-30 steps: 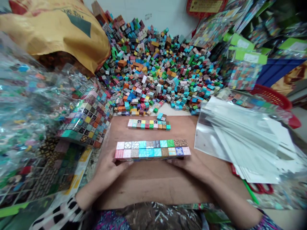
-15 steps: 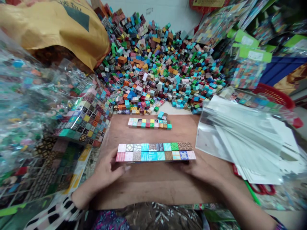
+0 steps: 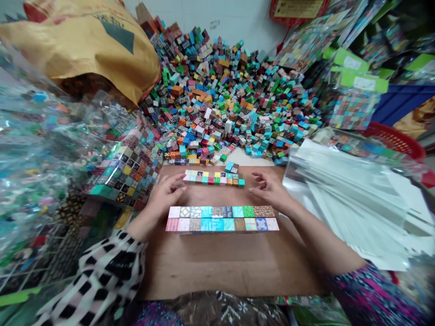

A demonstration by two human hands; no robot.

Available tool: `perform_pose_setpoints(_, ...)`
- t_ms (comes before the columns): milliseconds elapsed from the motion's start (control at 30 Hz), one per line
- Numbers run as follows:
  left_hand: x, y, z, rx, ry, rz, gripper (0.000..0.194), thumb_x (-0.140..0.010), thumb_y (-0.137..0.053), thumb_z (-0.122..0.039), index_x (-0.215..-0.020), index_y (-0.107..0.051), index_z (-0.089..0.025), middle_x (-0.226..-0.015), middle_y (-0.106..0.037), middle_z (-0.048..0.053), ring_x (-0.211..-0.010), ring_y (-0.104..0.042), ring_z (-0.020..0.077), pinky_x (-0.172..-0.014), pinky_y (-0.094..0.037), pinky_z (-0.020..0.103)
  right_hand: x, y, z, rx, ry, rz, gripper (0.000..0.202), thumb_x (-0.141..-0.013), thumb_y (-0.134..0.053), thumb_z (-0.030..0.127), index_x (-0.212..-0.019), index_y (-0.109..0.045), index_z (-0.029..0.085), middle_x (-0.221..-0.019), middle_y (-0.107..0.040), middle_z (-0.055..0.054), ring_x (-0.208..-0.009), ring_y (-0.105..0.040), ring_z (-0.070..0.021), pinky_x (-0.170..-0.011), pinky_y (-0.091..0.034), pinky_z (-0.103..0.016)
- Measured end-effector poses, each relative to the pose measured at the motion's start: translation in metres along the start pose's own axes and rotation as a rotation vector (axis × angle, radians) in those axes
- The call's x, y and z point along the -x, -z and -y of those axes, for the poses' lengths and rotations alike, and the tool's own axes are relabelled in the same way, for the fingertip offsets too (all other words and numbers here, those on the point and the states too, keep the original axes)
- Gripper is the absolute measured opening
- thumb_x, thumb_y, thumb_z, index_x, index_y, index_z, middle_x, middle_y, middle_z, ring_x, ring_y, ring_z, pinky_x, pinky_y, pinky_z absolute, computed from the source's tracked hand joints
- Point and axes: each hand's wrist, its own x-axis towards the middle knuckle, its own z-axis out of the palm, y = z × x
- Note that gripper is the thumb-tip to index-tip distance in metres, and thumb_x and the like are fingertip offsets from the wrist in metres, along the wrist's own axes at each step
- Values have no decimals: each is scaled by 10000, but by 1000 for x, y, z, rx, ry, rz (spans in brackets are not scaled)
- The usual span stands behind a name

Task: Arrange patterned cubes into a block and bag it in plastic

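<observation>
Brown work board (image 3: 238, 276) is seen nearest, w/ the long block bar (image 3: 222, 224) laid across it, two rows of patterned blocks facing up. Bar was gripped at both ends in the prev. frame; now it's been let go & left in approx. the same spot. Both hands have been moved fwd, past it, to the ends of the short block bar (image 3: 214, 178). L hand (image 3: 165, 192) is held open, fingers loosely bent, thumb set apart; its fingertips are brought right up to the short bar's L end, contact can't be told. R hand (image 3: 273, 192) is also open, fingers slightly spread & curled, kept just off the R end; nothing's pinched by either. White sheets (image 3: 363, 213) are piled to the R. Loose blocks (image 3: 232, 167) are placed just behind the short bar, toward its R end. Farther back, a big block heap (image 3: 231, 104) is piled vs. the wall (image 3: 210, 11), w/ a yellow sack (image 3: 98, 50) at its L.
</observation>
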Motion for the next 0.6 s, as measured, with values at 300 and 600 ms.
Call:
perform_pose_setpoints(300, -48, -17, -1, -315, -101, 103, 488, -748, -667, -189, -1235, -640, -159, -1095, -526, 96, -1112, -544, 272, -1033, -423, 417, -22, -18, 25, 288, 81, 120, 316, -776, -648, 345, -1053, -626, 196, -812, -649, -44, -749, -608, -218, -619, -436, -342)
perform_pose_setpoints(600, -39, 3, -17, -120, -193, 142, 369, -714, -737, -305, -1057, -687, -178, -956, -663, 44, -927, -607, 231, -874, -484, 382, -13, 5, 31, 204, 172, 97, 284, -751, -693, 368, -975, -647, 200, -782, -660, -36, -657, -580, -179, -571, -435, -316)
